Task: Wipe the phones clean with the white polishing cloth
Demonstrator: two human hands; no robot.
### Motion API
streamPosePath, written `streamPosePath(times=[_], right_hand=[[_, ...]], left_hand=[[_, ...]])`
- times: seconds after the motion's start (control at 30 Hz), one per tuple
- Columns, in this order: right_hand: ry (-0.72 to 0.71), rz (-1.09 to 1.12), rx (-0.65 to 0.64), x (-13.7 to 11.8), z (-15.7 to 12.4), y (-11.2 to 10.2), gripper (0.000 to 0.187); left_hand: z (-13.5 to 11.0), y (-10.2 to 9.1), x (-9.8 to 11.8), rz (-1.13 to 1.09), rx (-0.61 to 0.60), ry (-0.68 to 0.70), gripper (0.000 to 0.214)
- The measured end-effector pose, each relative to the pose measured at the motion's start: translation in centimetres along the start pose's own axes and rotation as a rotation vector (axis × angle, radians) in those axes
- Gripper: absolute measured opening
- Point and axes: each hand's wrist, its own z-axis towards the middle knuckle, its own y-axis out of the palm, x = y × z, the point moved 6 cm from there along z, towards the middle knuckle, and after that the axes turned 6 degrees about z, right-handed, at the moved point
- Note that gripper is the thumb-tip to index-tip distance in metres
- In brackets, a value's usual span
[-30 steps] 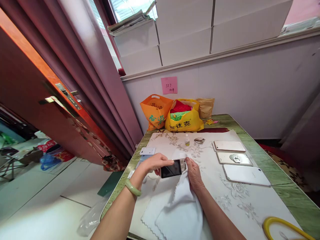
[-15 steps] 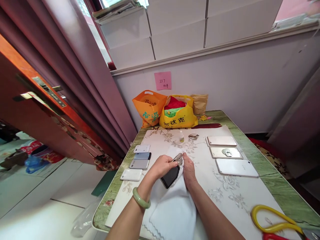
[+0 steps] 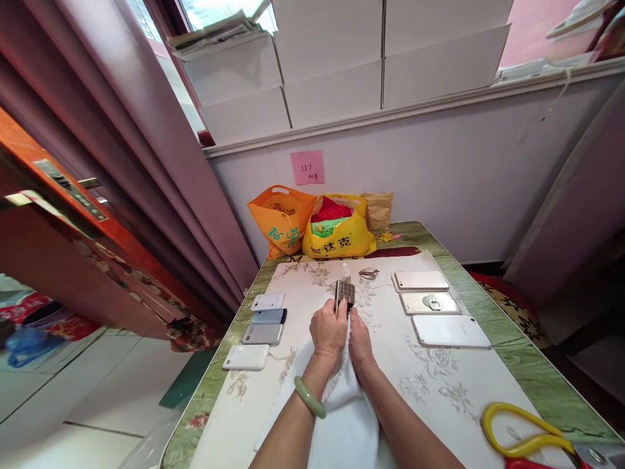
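Observation:
My left hand (image 3: 329, 331), with a green bangle on its wrist, is closed around a dark keypad phone (image 3: 344, 292). The phone's keys face me and its far end sticks out past my fingers. Close beside it, my right hand (image 3: 360, 341) grips a white cloth (image 3: 349, 423) near the phone's side. Cloth hangs down between my forearms toward the near edge. Part of the phone is hidden by my hands. Just beyond the phone stands a small bottle (image 3: 346, 268), partly covered, with a pair of glasses (image 3: 368, 273) to its right.
Several phones, one a white phone (image 3: 246, 357), lie along the left. Three more, including a large white phone (image 3: 452, 331), lie at right. Yellow-handled scissors (image 3: 525, 446) rest at the near right corner. An orange bag (image 3: 283, 221) and yellow bag (image 3: 339, 242) stand at the back.
Both hands have moved slightly, and the phone has turned more upright with its keypad toward me. My left fingers have shifted on it, and the head view has swung a little right.

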Motion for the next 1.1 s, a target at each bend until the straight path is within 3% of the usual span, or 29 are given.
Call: streamPosePath(times=[0.23, 0.33, 0.43, 0.6, 0.73, 1.1], right_hand=[[-0.034, -0.087, -0.068, 0.3, -0.8, 0.3, 0.046], [-0.026, -0.024, -0.071, 0.5, -0.7, 0.3, 0.048], [0.069, 0.084, -0.021, 1.2, -0.4, -0.1, 0.054], [0.150, 0.143, 0.057, 1.7, -0.3, -0.7, 0.058], [0.084, 0.082, 0.109, 1.2, -0.4, -1.0, 0.059], [-0.068, -0.120, -0.068, 0.9, -0.1, 0.3, 0.051]], left_hand=[[1.4, -0.6, -1.0, 0.041, 0.006, -0.069, 0.045], [0.3, -1.0, -1.1, 0.041, -0.082, 0.049, 0.043], [-1.6, -1.2, -1.6, 0.063, -0.223, 0.176, 0.039], [-3.9, -1.8, -3.0, 0.014, -0.363, 0.241, 0.036], [-3.9, -1.5, -2.5, -0.005, -0.301, 0.248, 0.034], [0.1, -0.2, -1.6, -0.095, 0.046, -0.029, 0.036]])
